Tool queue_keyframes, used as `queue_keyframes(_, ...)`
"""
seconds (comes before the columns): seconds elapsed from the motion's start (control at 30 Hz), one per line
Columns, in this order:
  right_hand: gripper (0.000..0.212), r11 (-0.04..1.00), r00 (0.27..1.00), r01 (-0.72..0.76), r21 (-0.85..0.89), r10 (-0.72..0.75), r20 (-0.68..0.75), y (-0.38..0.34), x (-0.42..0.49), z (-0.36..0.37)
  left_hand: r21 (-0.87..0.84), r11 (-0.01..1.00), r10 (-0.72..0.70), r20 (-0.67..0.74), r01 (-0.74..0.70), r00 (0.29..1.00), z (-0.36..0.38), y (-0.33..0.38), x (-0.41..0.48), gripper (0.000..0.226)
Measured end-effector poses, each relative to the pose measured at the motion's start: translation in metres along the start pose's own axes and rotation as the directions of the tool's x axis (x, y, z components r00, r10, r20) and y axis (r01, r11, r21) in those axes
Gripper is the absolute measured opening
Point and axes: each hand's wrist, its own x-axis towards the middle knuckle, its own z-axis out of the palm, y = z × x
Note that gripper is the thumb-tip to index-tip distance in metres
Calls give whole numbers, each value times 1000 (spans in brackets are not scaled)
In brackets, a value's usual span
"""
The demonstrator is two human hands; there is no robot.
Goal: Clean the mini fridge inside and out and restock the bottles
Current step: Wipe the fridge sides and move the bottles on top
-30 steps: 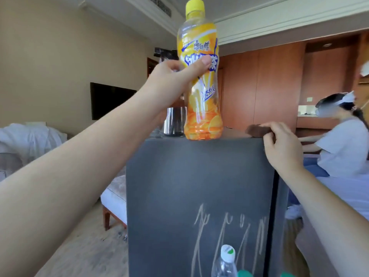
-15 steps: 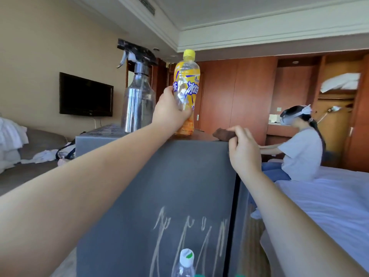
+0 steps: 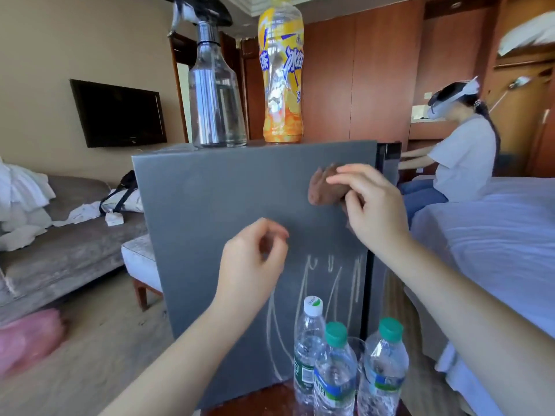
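Mini fridge point(image 3: 210, 220) stands straight ahead of us, its grey door shut and facing us, and both of our hands are up in front of that door. Our right hand point(image 3: 372, 211) is at the upper right of the door, near the hinge edge, its fingers curled round a brown cloth point(image 3: 322, 187) that it holds flat against the grey surface. Our left hand point(image 3: 255, 259) hovers lower and nearer the middle of the door, holding nothing, with its fingers loosely curled and thumb and forefinger close together; we cannot tell whether it touches the door. Pale scribbles point(image 3: 312, 295) run down the lower part of the door, below and between the two hands.

On top of the fridge, above our hands, an orange iced tea bottle point(image 3: 280, 85) stands upright, and just beside it on the left stands a clear spray bottle point(image 3: 214, 94) with a black trigger head. At the foot of the door, below our right forearm, three water bottles stand close together: a white-capped bottle point(image 3: 307, 340) nearest the door, and two green-capped bottles point(image 3: 335, 373) in front of it.

A wall television point(image 3: 120, 114) hangs to the left above a grey sofa point(image 3: 60, 244) strewn with white cloths. To the right lies a bed point(image 3: 495, 235), where another person point(image 3: 462, 157) sits wearing a headset.
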Motion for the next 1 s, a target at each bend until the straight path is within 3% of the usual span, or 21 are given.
queue_keyframes(0.07,43,1000,990,15,19,-18,143,-7,-29,9,24,989,-150,187,148,971,21,-29,-35,11)
queue_keyframes(0.13,43,1000,963,6,7,-8,268,-8,-51,14,78,976,-217,274,203,937,41,-52,-61,13)
queue_keyframes(0.3,45,993,898,-102,-66,120,423,0,-82,2,147,962,-263,294,228,919,67,-77,-79,52)
queue_keyframes(0.43,43,980,857,-127,-151,185,481,1,-91,-11,202,954,-272,261,223,926,86,-63,-70,42)
queue_keyframes(0.7,42,962,875,-206,-177,262,408,3,-106,-30,279,944,-266,331,175,905,101,-68,-71,32)
queue_keyframes(1.0,49,980,949,-191,-55,199,244,-13,-78,-13,232,970,-94,73,75,993,25,-25,-53,27)
